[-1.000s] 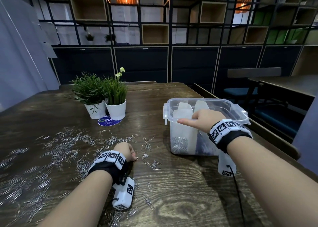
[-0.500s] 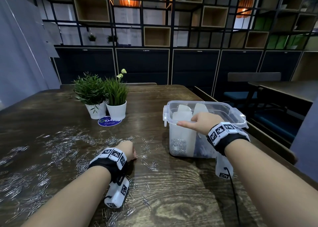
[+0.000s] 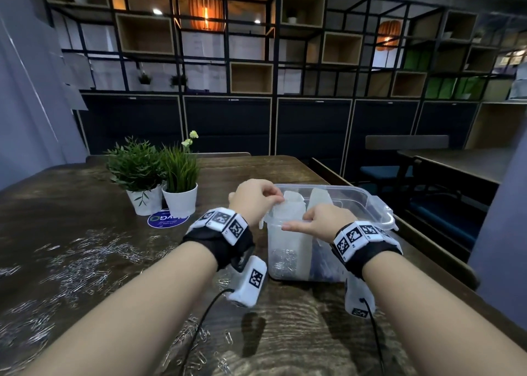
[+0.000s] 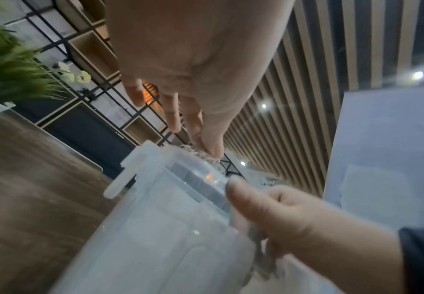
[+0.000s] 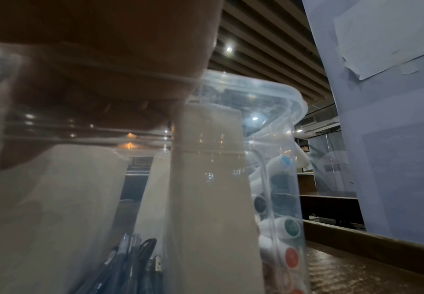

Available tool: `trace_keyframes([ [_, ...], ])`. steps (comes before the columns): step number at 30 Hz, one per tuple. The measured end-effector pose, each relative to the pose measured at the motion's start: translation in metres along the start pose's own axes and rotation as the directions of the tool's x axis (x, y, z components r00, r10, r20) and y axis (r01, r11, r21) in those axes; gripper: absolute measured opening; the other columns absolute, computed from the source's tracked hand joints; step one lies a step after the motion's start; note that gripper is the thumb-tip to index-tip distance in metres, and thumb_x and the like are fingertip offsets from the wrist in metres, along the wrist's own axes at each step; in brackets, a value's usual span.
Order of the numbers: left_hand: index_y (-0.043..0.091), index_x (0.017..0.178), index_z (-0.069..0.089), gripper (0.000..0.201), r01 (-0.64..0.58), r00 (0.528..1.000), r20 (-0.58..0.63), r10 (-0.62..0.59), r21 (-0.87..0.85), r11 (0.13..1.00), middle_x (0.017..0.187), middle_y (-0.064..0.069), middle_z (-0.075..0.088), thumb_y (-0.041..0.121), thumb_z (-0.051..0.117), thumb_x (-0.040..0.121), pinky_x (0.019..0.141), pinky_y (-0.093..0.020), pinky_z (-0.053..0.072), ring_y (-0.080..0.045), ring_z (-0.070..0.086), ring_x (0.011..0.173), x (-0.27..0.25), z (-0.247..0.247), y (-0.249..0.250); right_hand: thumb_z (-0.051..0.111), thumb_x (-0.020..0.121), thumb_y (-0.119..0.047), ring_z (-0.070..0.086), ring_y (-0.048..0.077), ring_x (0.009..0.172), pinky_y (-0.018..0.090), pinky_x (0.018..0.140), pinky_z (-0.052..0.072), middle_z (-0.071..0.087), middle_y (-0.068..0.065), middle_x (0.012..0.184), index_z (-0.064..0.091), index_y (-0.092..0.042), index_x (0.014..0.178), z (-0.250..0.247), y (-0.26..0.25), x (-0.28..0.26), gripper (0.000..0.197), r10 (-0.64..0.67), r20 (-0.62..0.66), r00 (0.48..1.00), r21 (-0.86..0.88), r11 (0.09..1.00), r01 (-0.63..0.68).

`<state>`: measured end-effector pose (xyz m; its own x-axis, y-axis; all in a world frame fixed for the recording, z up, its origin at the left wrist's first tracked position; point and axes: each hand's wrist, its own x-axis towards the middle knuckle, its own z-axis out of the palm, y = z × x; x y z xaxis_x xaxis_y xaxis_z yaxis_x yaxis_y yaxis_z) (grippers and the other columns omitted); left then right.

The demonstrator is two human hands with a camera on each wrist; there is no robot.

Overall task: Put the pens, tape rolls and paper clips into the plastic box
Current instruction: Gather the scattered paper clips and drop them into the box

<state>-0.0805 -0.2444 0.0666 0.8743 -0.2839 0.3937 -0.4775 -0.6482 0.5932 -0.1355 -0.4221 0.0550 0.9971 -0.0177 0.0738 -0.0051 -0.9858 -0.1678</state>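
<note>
Plastic box (image 3: pixel 368 201), clear and rectangular with rounded corners, stands upright on the dark wood-grain worktop (image 3: pixel 285 341), long axis running left to right, open top up. Frosted dividers (image 3: pixel 293 204) rise inside; paper clips (image 3: pixel 282 261) lie at its left end, pens (image 5: pixel 130 258) further right. Left hand (image 3: pixel 253 199), a second ago a fist on the worktop, now hangs over the box's left end, fingers (image 4: pixel 213 145) pinching clips. Right hand (image 3: pixel 322 221) still grips the near rim. Loose clips (image 3: pixel 71 264) remain scattered left.
</note>
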Motion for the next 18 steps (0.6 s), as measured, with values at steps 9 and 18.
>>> trace_keyframes([
  [9, 0.032, 0.105, 0.065, 0.028, 0.093, 0.994, 0.055, -0.096, 0.047, 0.995, 0.120, 0.004, 0.064, 0.028, 0.039, 0.095, 0.097, -0.034, 0.043, -0.018, 0.056, 0.111, 0.007, 0.001, -0.043, 0.043, 0.070, -0.088, 0.043, 0.015, 0.054, 0.030, 0.057, 0.033, 0.037, -0.005, 0.053, 0.033, -0.021, 0.057, -0.001, 0.003, 0.001, 0.069, -0.024, 0.027, 0.999, 0.028, 0.999, 0.024],
  [18, 0.015, 0.135, 0.047, 0.082, 0.341, 0.817, 0.345, -0.462, 0.357, 0.870, 0.134, -0.002, 0.053, 0.042, 0.083, 0.067, 0.102, -0.030, 0.042, -0.018, 0.052, 0.121, -0.050, 0.005, -0.128, 0.047, 0.070, -0.086, 0.042, 0.015, 0.054, 0.031, 0.059, 0.034, 0.036, -0.006, 0.052, 0.031, -0.021, 0.056, 0.000, 0.005, 0.003, 0.068, -0.024, 0.047, 0.999, 0.075, 0.997, 0.021],
])
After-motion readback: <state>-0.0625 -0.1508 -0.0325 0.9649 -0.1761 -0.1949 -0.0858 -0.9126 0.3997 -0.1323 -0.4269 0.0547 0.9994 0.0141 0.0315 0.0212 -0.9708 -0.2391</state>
